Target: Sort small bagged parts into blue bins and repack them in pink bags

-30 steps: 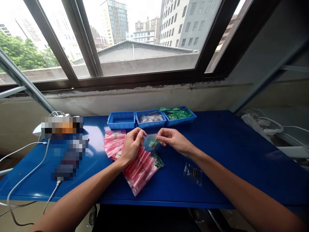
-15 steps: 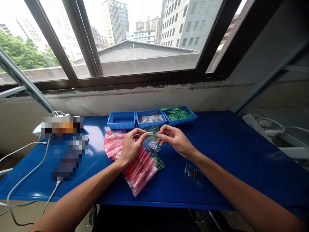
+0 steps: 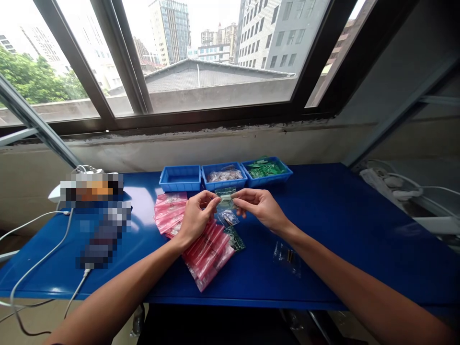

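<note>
My left hand (image 3: 201, 211) pinches the left end of a small clear plastic bag (image 3: 225, 198) with a pale strip across it. At its right end, my right hand (image 3: 259, 206) has thumb and forefinger closed on the same bag. A green circuit board (image 3: 223, 190) shows just behind it. Below the fingers lies another clear packet (image 3: 228, 218) with small metal parts inside. A second green circuit board (image 3: 235, 240) sits partly beneath the pink plastic bags (image 3: 210, 251), which are fanned out under and beside my left hand.
Along the back of the blue table (image 3: 334, 201) stand a bare blue bin (image 3: 180, 184), a bin of clear packets (image 3: 224, 183) and a bin of green boards (image 3: 269, 179). One packet (image 3: 288, 258) lies near my right forearm. White cables (image 3: 46, 266) run at left.
My right hand has moved slightly left, and its thumb and forefinger have come together at the bag's edge. My left hand keeps its pinch in nearly the same place.
</note>
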Motion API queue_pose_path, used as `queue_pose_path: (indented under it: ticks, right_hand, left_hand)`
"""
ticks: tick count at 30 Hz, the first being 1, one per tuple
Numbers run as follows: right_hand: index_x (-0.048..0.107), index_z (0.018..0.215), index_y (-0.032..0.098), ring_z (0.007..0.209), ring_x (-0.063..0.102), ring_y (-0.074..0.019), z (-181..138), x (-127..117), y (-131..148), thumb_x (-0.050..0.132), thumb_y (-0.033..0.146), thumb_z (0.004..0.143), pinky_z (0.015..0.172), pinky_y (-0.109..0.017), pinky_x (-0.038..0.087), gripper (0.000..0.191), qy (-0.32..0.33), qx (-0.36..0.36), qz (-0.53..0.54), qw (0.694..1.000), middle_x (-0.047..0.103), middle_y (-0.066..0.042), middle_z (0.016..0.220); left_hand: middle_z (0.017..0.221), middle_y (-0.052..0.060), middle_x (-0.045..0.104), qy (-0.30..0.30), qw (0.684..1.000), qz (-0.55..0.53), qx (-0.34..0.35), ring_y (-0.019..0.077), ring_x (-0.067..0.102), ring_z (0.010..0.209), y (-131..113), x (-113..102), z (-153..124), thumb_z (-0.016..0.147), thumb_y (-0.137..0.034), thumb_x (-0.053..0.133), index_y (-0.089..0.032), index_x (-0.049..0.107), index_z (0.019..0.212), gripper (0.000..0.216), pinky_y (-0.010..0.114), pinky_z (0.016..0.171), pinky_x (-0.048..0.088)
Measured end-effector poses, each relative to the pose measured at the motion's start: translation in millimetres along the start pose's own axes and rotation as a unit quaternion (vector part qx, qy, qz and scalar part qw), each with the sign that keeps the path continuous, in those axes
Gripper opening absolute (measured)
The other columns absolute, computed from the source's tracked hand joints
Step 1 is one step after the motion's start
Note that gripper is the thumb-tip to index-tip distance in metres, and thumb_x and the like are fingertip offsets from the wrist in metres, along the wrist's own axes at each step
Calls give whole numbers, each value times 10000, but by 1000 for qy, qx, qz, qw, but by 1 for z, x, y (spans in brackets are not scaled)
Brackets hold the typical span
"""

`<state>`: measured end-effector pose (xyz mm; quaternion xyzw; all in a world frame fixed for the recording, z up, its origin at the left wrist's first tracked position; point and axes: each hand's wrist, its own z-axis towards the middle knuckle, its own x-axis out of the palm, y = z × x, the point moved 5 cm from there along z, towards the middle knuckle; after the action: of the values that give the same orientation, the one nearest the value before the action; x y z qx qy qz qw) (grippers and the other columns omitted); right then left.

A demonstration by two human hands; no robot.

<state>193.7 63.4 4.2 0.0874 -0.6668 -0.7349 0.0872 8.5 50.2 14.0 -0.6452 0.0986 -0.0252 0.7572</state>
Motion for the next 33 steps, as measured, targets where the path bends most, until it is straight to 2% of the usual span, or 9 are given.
queue_pose_path:
  ticks: [6,11,14,16,18,25,28,31,33]
  right_hand:
    - [820,902,164,517,613,-157,0,0,-1,874,507,746,517,-297,518,380,1,16,-13,1000,695,-10,608]
    - [841,887,158,431,563,-143,-2,0,0,860,481,774,428,-276,461,342,-10,-13,-39,999,648,2,524]
    - [854,1007,177,534,695,-203,-5,-1,4,805,455,836,464,-301,533,330,-26,-53,-55,997,780,-60,700]
    - [849,1092,197,634,756,-230,-7,-1,6,782,400,857,571,-343,612,317,-40,-82,-86,992,835,-87,894]
    - [837,1161,215,643,767,-229,-8,-2,8,763,348,866,660,-385,650,332,-49,-98,-115,987,843,-87,997]
    - [835,1176,234,611,758,-227,-8,-3,6,756,354,866,674,-410,660,342,-51,-99,-124,986,847,-77,998]
    - [850,1101,229,645,759,-243,-8,-1,7,775,427,862,616,-375,634,319,-46,-90,-107,989,842,-76,898]
    - [833,850,222,566,702,-220,-7,1,10,793,526,846,518,-325,558,307,-30,-77,-91,992,780,-55,694]
    - [749,680,211,471,618,-175,-6,3,9,787,575,842,475,-300,494,400,1,-48,-79,996,708,-30,582]
  left_hand:
    - [620,-27,579,-13,1000,9,15,105,490,522,-3,-1,-1,908,-476,726,-159,684,825,331,219,502,407]
    - [696,8,659,-12,999,17,33,139,600,595,-3,-1,-1,930,-410,709,-156,712,896,256,247,565,498]
    - [857,50,729,-20,998,31,52,175,690,733,-4,-2,-1,935,-337,697,-164,734,979,182,269,639,552]
    - [963,72,746,-26,997,39,62,195,710,826,-4,-3,-1,940,-282,673,-170,733,1014,147,271,658,564]
    - [1017,79,745,-31,996,41,73,202,703,877,-5,-3,-1,947,-247,647,-173,726,1020,130,279,685,577]
    - [1035,77,742,-35,995,42,85,192,675,868,-5,-4,-2,942,-231,636,-181,723,1008,120,285,717,568]
    - [970,69,735,-36,996,45,71,190,662,837,-6,-3,-2,935,-274,663,-179,727,982,124,280,702,548]
    - [853,47,705,-25,997,41,53,175,633,745,-5,-1,-3,930,-363,697,-174,706,880,196,269,654,514]
    - [740,16,652,-12,999,32,35,151,580,641,-4,0,-3,928,-421,702,-172,668,821,274,255,592,473]
